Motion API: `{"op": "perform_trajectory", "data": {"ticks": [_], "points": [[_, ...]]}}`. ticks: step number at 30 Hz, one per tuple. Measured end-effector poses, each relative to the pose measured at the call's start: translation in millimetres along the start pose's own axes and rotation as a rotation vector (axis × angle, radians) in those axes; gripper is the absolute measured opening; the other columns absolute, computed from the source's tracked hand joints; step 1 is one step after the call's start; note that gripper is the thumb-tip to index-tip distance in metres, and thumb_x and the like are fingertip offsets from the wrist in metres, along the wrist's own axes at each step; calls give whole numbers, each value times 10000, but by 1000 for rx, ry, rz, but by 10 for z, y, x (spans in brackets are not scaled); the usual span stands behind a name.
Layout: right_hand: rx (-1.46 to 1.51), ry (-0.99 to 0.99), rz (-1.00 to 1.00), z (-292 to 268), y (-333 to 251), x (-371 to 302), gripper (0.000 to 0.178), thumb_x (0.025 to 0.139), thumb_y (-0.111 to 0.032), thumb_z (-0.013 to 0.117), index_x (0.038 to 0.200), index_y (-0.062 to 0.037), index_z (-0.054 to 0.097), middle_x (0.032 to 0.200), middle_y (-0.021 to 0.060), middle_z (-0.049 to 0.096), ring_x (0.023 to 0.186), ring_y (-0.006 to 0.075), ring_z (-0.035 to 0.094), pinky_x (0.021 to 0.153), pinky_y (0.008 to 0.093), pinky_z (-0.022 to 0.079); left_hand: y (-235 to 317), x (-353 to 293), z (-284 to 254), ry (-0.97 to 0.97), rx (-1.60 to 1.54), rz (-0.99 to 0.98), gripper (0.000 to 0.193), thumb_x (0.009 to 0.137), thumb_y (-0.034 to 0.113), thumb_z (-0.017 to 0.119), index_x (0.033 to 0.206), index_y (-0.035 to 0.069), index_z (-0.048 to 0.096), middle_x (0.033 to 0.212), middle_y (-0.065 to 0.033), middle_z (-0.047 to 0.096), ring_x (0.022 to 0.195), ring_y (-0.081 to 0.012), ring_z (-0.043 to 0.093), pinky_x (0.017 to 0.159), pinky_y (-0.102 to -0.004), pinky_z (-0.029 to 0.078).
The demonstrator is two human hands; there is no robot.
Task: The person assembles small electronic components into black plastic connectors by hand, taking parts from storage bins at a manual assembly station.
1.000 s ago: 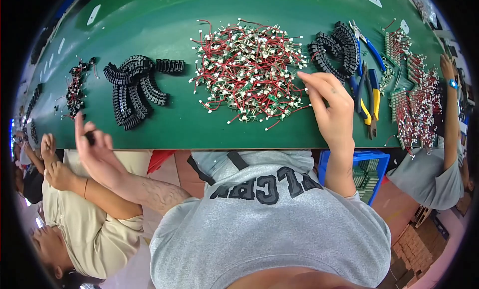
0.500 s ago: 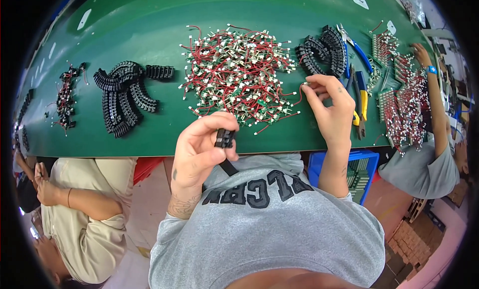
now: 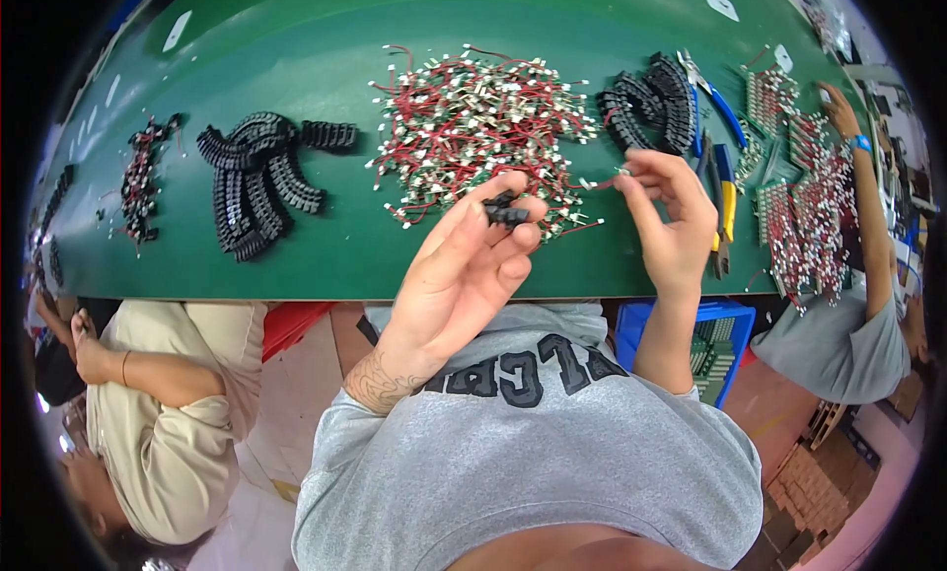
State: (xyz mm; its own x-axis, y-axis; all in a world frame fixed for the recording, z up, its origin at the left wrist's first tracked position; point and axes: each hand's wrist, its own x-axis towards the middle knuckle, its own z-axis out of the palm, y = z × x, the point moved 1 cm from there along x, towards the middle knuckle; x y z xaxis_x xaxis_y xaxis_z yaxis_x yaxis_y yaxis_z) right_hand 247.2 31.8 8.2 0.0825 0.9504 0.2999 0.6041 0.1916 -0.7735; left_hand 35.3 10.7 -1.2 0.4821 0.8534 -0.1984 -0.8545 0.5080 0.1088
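Observation:
My left hand (image 3: pixel 456 255) is closed, palm up, on a small black plastic housing (image 3: pixel 507 215), gripped between thumb and fingers above the near edge of the wire pile. My right hand (image 3: pixel 673 221) pinches a small wired connector board (image 3: pixel 623 174) between thumb and fingertips, and a red wire runs from it toward the pile. Most of that board is hidden by my fingers. In front of both hands spreads a heap of small boards with red wires and white connectors (image 3: pixel 478 117). Strips of black housings (image 3: pixel 646 107) lie just beyond my right hand.
More black strips (image 3: pixel 247 177) and a row of wired black pieces (image 3: pixel 141 181) lie left. To the right are blue-handled pliers (image 3: pixel 725 112), yellow-and-blue cutters (image 3: pixel 727 191) and wired board panels (image 3: pixel 804 216). A blue crate (image 3: pixel 631 324) stands below the edge. People sit on both sides.
My left hand has moved right and slightly up, turning its palm upward with the black housing still held. My right hand has shifted slightly right with the small board.

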Motion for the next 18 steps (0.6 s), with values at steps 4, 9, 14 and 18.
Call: {"op": "perform_trajectory", "data": {"ticks": [4,9,14,18], "points": [[518,-73,57,24,-265,-59,138,790,74,625,915,28,660,909,119,655,735,170,593,657,236,515,50,2,-24,-5,-98,-17,422,1009,254,472,1339,7,384,1242,-190,546,1087,-224,604,852,-288,531],[751,-48,143,166,-563,-142,155,779,98,610,910,34,664,945,144,649,776,193,596,718,270,537,12,24,124,93,246,53,364,1029,271,413,1303,31,406,1291,-204,525,1163,-261,568,956,-356,492],[654,63,8,273,-577,-118,222,724,98,689,931,17,699,912,124,676,751,158,611,666,236,512,-5,52,161,6,455,335,339,1033,297,393,1260,46,419,1319,-221,501,1202,-297,541,1018,-399,449],[695,65,-53,440,-646,-111,213,716,92,705,914,14,706,903,123,684,750,155,607,663,232,496,-86,64,252,-5,460,377,322,1035,290,380,1239,44,419,1343,-237,480,1246,-320,500,1038,-410,430]]}}
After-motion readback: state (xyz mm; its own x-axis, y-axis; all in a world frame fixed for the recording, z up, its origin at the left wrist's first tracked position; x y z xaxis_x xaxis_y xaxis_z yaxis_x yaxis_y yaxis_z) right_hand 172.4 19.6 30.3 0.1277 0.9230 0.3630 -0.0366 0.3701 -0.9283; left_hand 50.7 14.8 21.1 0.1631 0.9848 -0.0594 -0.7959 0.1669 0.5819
